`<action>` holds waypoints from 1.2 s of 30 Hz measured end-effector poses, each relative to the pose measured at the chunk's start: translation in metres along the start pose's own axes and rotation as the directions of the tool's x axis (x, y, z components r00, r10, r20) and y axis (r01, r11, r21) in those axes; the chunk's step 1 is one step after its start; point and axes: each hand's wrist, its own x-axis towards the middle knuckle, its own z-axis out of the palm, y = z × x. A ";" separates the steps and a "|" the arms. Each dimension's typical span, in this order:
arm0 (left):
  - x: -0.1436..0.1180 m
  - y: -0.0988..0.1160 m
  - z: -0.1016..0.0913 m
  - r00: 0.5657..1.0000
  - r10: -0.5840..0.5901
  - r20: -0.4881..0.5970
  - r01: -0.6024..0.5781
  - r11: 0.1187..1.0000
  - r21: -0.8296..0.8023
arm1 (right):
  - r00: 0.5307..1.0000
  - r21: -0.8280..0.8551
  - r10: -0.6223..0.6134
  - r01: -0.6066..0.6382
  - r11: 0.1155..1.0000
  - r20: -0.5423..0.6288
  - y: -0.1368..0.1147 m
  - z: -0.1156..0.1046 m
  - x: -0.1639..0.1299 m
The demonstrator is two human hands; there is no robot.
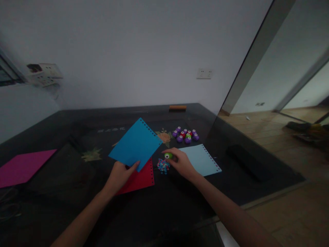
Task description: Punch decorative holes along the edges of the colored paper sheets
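My left hand (125, 175) pinches the lower corner of a blue sheet of paper (136, 144) between thumb and fingers. The sheet is lifted and tilted, with a row of small cut-outs along its upper right edge. Partly under it lies a red sheet (140, 180), also holed along one side. In my right hand (182, 163) is a small green craft punch (168, 155) with a white round end, just off the blue sheet's right corner. Below the punch, a heap of tiny coloured paper bits (163, 166) lies on the dark table.
Several purple, red and green craft punches (185, 134) stand grouped behind my right hand. A pale blue sheet (202, 159) with a holed edge lies to the right, a magenta sheet (25, 167) far left. A brown roll (177, 107) rests by the wall; a dark long object (245, 162) lies right.
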 end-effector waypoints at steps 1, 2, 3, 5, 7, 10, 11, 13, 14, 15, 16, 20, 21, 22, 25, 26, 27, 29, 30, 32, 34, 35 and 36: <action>0.000 0.000 0.000 1.000 -0.007 0.005 0.007 1.000 0.002 | 0.999 0.024 0.035 -0.034 0.999 -0.017 -0.001 -0.002 0.001; 0.000 -0.001 0.001 1.000 -0.010 0.008 0.010 1.000 0.004 | 0.997 0.056 0.071 -0.069 0.996 -0.034 -0.002 -0.005 0.002; -0.001 -0.001 0.001 1.000 -0.006 0.005 0.006 1.000 0.003 | 0.993 0.094 0.102 -0.097 0.991 -0.050 -0.002 -0.008 0.004; -0.001 0.000 0.002 1.000 0.020 -0.014 -0.020 1.000 -0.008 | 0.988 0.155 0.127 -0.113 0.982 -0.087 -0.001 -0.016 0.008; -0.002 0.001 0.001 0.998 0.050 -0.029 -0.051 0.999 -0.014 | 0.986 0.162 0.105 -0.083 0.983 -0.133 0.002 -0.028 0.013; -0.002 0.003 0.001 0.998 0.057 -0.039 -0.058 0.998 -0.009 | 0.973 0.078 0.075 -0.059 0.995 -0.220 0.013 -0.049 0.019; -0.002 0.003 0.002 0.998 0.055 -0.040 -0.056 0.998 -0.008 | 0.964 0.039 0.072 -0.064 0.997 -0.255 0.018 -0.057 0.022; -0.002 0.002 0.003 0.998 0.052 -0.034 -0.053 0.999 -0.011 | 0.940 -0.033 0.056 -0.071 0.997 -0.336 0.031 -0.074 0.029; -0.001 0.001 0.004 0.998 0.051 -0.026 -0.051 0.999 -0.013 | 0.935 -0.074 0.042 -0.072 0.995 -0.353 0.040 -0.082 0.034; -0.001 -0.001 0.005 0.999 0.049 -0.020 -0.050 0.999 -0.013 | 0.929 -0.105 0.033 -0.077 0.991 -0.370 0.049 -0.091 0.040; -0.001 -0.002 0.006 0.999 0.047 -0.018 -0.047 0.999 -0.012 | 0.920 -0.135 0.036 -0.096 0.986 -0.389 0.059 -0.099 0.047; -0.002 -0.006 0.008 0.999 0.036 -0.006 -0.036 0.999 0.006 | 0.893 -0.221 0.067 -0.182 0.958 -0.446 0.095 -0.122 0.076; -0.002 -0.006 0.008 1.000 0.027 -0.008 -0.027 1.000 0.010 | 0.892 -0.241 0.073 -0.199 0.950 -0.446 0.101 -0.123 0.082; -0.002 -0.006 0.007 1.000 0.017 -0.013 -0.017 1.000 0.013 | 0.897 -0.259 0.077 -0.207 0.943 -0.435 0.105 -0.121 0.087; -0.002 -0.005 0.006 1.000 0.009 -0.030 -0.009 1.000 0.010 | 0.940 -0.294 0.072 -0.176 0.939 -0.333 0.105 -0.105 0.096; -0.001 -0.005 0.006 0.999 0.011 -0.032 -0.011 1.000 0.006 | 0.958 -0.316 0.058 -0.149 0.937 -0.280 0.103 -0.096 0.097; -0.001 -0.004 0.005 0.999 0.011 -0.032 -0.011 1.000 0.003 | 0.976 -0.358 0.037 -0.114 0.927 -0.216 0.099 -0.086 0.097; -0.001 -0.004 0.005 0.999 0.002 -0.032 -0.002 1.000 0.004 | 0.993 -0.508 -0.019 -0.042 0.860 -0.113 0.093 -0.066 0.096; -0.001 -0.004 0.005 0.999 0.000 -0.032 0.000 1.000 0.005 | 0.997 -0.578 -0.045 -0.003 0.816 -0.068 0.090 -0.057 0.095; -0.002 -0.004 0.005 1.000 0.006 -0.024 -0.006 1.000 0.008 | 0.997 -0.690 -0.079 0.048 0.722 -0.012 0.088 -0.042 0.094; -0.002 -0.004 0.005 1.000 0.015 -0.014 -0.014 1.000 0.010 | 0.997 -0.764 -0.079 0.060 0.642 0.012 0.088 -0.032 0.094; -0.002 -0.003 0.005 1.000 0.018 -0.011 -0.018 1.000 0.010 | 0.997 -0.790 -0.072 0.056 0.611 0.015 0.089 -0.029 0.094; -0.003 -0.003 0.004 1.000 0.022 -0.013 -0.022 1.000 0.011 | 0.998 -0.809 -0.066 0.051 0.586 0.015 0.090 -0.027 0.094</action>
